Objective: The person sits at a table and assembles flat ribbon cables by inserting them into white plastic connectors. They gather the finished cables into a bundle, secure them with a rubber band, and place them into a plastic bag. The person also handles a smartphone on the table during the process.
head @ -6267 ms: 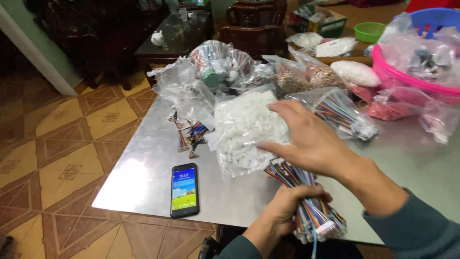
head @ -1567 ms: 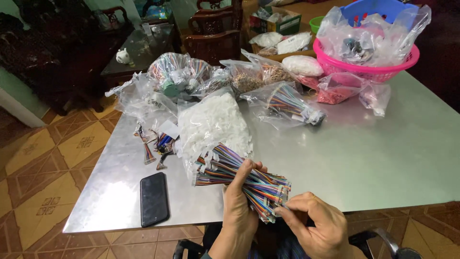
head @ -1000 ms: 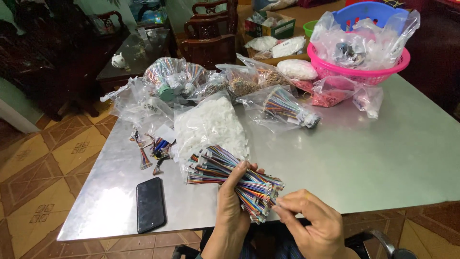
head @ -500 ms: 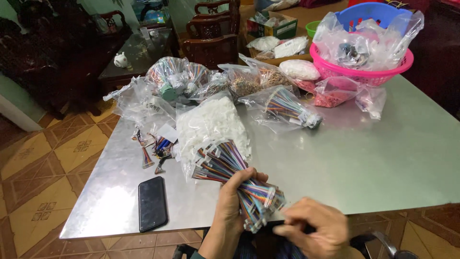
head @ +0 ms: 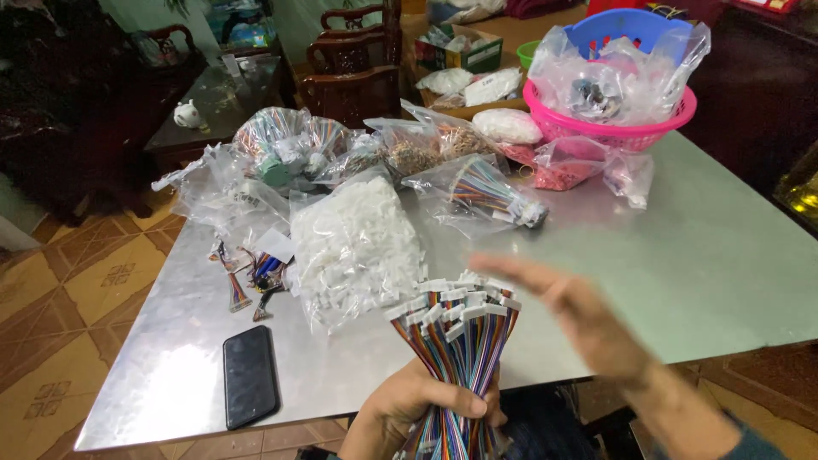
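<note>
Wire bundle (head: 456, 358), a thick sheaf of rainbow-coloured leads tipped with white plugs, stands nearly upright at the near edge of the table (head: 682, 255), its lower part wrapped in the left hand (head: 422, 409), whose fingers are curled tight around the wires with the plugs fanning out above the fist. The right hand (head: 579, 315) is blurred, spread open with its fingers extended towards the left, just beside the plug ends and holding nothing; whether it touches them cannot be told. Left of the bundle a black phone (head: 250, 376) lies flat, screen dark, near the table's front edge. Behind the bundle sits a clear bag of white plugs (head: 358, 243), and to the left of that a few loose short wires (head: 251, 277) lie on the metal top beside crumpled empty bags (head: 226, 192). Farther back, a bag of coloured leads (head: 490, 192) lies on its side, and next to it are bags of brownish small parts (head: 417, 149) and a bag with coiled rainbow wire (head: 285, 145). At the far right corner stands a pink basket (head: 613, 119) stuffed with plastic bags, a blue basket (head: 635, 25) set in it, and a bag of red bits (head: 562, 170) leaning against its front. Beyond the table are dark wooden chairs (head: 354, 64) and a low dark table with a small white teapot (head: 187, 113).
</note>
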